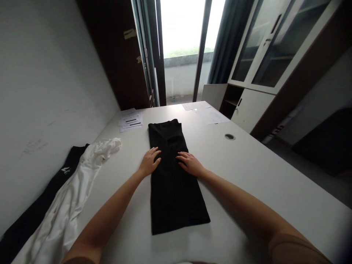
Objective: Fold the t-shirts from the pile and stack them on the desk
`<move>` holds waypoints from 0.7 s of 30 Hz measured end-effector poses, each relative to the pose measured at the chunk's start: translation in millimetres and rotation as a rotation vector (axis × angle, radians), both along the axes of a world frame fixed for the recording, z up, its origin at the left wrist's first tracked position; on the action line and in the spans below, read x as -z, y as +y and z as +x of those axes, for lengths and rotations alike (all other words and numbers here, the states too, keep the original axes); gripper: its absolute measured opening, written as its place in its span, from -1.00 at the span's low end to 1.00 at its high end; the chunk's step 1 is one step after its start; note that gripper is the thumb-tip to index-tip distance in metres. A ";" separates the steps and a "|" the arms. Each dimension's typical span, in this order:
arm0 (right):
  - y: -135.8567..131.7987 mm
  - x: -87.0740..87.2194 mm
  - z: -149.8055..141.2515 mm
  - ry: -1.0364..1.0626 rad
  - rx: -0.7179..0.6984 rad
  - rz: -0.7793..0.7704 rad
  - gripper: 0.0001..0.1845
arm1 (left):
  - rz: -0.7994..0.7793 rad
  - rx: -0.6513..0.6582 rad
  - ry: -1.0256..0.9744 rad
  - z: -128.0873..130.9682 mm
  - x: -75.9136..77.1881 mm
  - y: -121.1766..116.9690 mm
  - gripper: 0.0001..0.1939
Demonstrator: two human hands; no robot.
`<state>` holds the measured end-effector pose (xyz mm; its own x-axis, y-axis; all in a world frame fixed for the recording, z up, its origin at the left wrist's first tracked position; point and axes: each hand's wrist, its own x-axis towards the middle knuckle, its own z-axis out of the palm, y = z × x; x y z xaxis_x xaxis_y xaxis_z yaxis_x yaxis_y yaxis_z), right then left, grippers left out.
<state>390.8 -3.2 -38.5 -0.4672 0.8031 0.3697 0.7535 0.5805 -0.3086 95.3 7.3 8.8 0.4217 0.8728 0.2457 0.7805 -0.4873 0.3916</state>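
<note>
A black garment [176, 194], folded into a long rectangle that looks like a pair of trousers, lies flat on the white table [242, 176]. Its far end has a slightly raised, thicker edge; the near end is straight. My left hand [150, 161] rests on its left edge, fingers spread and pointing away from me. On the opposite edge lies my right hand [190, 163], palm down, with fingers stretched inward over the cloth. Both hands are open and grip nothing. Small creases show in the fabric beyond the hands.
A crumpled white cloth [79, 183] and a black garment with a pale logo [59, 176] lie along the wall at left. Papers [130, 120] sit at the far left corner, more sheets [210, 114] at the far right. A round cable hole [230, 136] is near the right edge.
</note>
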 end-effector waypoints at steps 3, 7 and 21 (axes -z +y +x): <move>0.5 -2.7 1.3 -0.007 -0.004 -0.006 -0.60 | -0.067 0.035 0.165 -4.7 20.7 23.4 -0.43; 4.5 -3.7 9.1 0.000 -0.043 -0.036 -0.61 | -0.091 0.014 0.216 -5.0 36.3 26.8 -0.38; -32.0 -14.2 68.2 -0.003 -0.168 -0.086 -0.48 | -0.091 0.419 0.262 -60.2 2.7 -88.2 -0.28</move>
